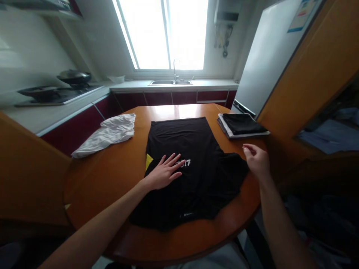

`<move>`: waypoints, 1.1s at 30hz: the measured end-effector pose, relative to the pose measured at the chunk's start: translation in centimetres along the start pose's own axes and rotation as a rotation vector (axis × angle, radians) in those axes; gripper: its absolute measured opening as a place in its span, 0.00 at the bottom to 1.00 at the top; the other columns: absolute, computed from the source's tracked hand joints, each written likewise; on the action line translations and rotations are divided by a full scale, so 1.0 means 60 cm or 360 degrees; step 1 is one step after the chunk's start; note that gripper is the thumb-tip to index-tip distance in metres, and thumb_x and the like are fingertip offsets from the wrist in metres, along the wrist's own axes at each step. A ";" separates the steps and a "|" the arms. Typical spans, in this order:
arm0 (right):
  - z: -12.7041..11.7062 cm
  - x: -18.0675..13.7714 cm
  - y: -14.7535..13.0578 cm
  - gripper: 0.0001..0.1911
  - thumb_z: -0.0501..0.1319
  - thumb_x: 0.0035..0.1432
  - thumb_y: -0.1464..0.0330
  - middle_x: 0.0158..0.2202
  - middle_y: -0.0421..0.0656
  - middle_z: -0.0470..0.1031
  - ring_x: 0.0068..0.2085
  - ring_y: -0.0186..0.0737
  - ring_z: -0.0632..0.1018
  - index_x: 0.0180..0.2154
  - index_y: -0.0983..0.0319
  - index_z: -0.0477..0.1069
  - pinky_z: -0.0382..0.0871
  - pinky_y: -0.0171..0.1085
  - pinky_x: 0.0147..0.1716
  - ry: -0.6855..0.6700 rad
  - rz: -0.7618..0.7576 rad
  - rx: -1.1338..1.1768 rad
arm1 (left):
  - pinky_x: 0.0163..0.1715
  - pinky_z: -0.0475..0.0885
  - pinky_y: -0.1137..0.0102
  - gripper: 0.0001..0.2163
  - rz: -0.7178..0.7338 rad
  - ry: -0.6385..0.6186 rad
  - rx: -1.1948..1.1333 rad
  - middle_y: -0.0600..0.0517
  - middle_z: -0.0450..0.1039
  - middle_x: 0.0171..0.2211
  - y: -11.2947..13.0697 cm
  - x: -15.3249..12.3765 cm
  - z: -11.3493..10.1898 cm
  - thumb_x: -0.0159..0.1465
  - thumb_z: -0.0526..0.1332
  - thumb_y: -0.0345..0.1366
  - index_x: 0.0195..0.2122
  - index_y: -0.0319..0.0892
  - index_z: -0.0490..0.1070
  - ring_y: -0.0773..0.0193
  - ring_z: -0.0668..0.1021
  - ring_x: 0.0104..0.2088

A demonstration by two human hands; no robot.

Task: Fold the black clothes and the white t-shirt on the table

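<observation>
A black T-shirt (196, 142) lies spread on the wooden table, with white print at its middle and a yellow patch at its left edge. Its short sleeve reaches out to the right. My left hand (165, 172) rests flat on the shirt, fingers spread, partly covering the print. Just beyond the right sleeve's end is my right hand (257, 161), its fingers curled together in a pinch. No cloth shows between those fingertips.
A crumpled white garment (112, 130) lies on the table's left side. Folded black and white clothes (242, 125) are stacked at the right. The table (123, 168) has a rounded edge. Beyond it are a sink (162, 82), a stove with pans (42, 93) and a fridge (269, 52).
</observation>
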State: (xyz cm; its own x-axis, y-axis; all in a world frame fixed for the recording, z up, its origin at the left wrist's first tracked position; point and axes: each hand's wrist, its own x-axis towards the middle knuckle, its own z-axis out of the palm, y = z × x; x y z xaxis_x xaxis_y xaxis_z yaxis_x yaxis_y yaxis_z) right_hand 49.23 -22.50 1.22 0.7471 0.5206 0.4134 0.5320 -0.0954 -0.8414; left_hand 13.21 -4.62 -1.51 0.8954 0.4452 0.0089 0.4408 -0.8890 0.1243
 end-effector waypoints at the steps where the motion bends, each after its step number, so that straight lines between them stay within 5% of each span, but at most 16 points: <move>1: -0.012 -0.006 0.025 0.18 0.60 0.56 0.62 0.41 0.54 0.82 0.40 0.49 0.82 0.43 0.66 0.79 0.76 0.47 0.44 0.0004 0.0027 -0.0101 | 0.70 0.41 0.45 0.26 0.0003 0.0013 -0.0004 0.54 0.42 0.74 -0.002 0.001 0.002 0.74 0.48 0.53 0.72 0.60 0.49 0.51 0.48 0.74; 6: -0.049 -0.045 0.100 0.20 0.59 0.58 0.61 0.41 0.56 0.81 0.42 0.51 0.82 0.45 0.67 0.78 0.74 0.47 0.46 -0.0063 0.0109 -0.0581 | 0.70 0.43 0.46 0.25 0.0014 0.0091 -0.0016 0.55 0.46 0.73 -0.011 0.005 0.012 0.74 0.50 0.52 0.71 0.62 0.52 0.52 0.51 0.73; 11: -0.049 -0.062 0.101 0.20 0.62 0.57 0.55 0.36 0.51 0.79 0.39 0.51 0.79 0.42 0.64 0.77 0.72 0.45 0.42 -0.0321 0.0139 -0.0968 | 0.69 0.44 0.45 0.25 0.0019 0.0100 0.0013 0.55 0.44 0.73 -0.016 0.008 0.017 0.74 0.49 0.52 0.71 0.61 0.52 0.51 0.51 0.73; 15: -0.040 -0.060 0.093 0.14 0.66 0.53 0.58 0.37 0.50 0.76 0.39 0.49 0.78 0.37 0.61 0.75 0.71 0.44 0.42 -0.0292 0.0130 -0.1111 | 0.69 0.46 0.45 0.25 0.0026 0.0126 0.0024 0.55 0.46 0.73 -0.016 0.009 0.016 0.73 0.50 0.52 0.71 0.61 0.53 0.51 0.52 0.73; 20: -0.026 -0.056 0.076 0.07 0.62 0.53 0.63 0.30 0.44 0.75 0.33 0.44 0.77 0.32 0.59 0.70 0.71 0.41 0.35 -0.0229 0.0117 -0.0726 | 0.69 0.46 0.45 0.25 0.0005 0.0109 -0.0004 0.55 0.47 0.73 -0.014 0.009 0.013 0.73 0.51 0.51 0.70 0.62 0.54 0.51 0.53 0.72; 26: 0.024 -0.083 -0.020 0.13 0.61 0.59 0.62 0.34 0.45 0.77 0.34 0.44 0.79 0.44 0.61 0.71 0.74 0.41 0.36 -0.0125 -0.0157 -0.0137 | 0.69 0.47 0.45 0.25 0.0027 0.0123 -0.0015 0.56 0.48 0.73 -0.014 0.007 0.012 0.73 0.50 0.52 0.70 0.62 0.54 0.51 0.53 0.72; 28: 0.051 -0.107 -0.062 0.15 0.59 0.61 0.65 0.39 0.47 0.79 0.39 0.45 0.79 0.49 0.60 0.72 0.74 0.43 0.42 -0.0309 -0.0286 -0.0135 | 0.69 0.47 0.45 0.25 0.0027 0.0116 -0.0015 0.55 0.47 0.73 -0.014 0.007 0.012 0.73 0.50 0.53 0.70 0.62 0.54 0.51 0.53 0.72; 33: 0.084 -0.167 -0.133 0.24 0.60 0.64 0.69 0.56 0.47 0.75 0.56 0.45 0.76 0.61 0.57 0.68 0.69 0.45 0.58 -0.1201 -0.0633 -0.0143 | 0.70 0.44 0.45 0.26 0.0023 0.0090 -0.0021 0.55 0.45 0.73 -0.014 0.006 0.011 0.73 0.48 0.54 0.71 0.61 0.54 0.51 0.52 0.73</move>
State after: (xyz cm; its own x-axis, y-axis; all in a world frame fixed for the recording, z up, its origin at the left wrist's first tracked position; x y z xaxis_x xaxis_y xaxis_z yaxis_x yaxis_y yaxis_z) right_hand 35.48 -22.66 2.05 0.0496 0.9518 0.3028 0.7515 0.1641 -0.6390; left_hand 13.19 -3.80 -2.27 0.8965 0.4380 0.0666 0.4266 -0.8940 0.1368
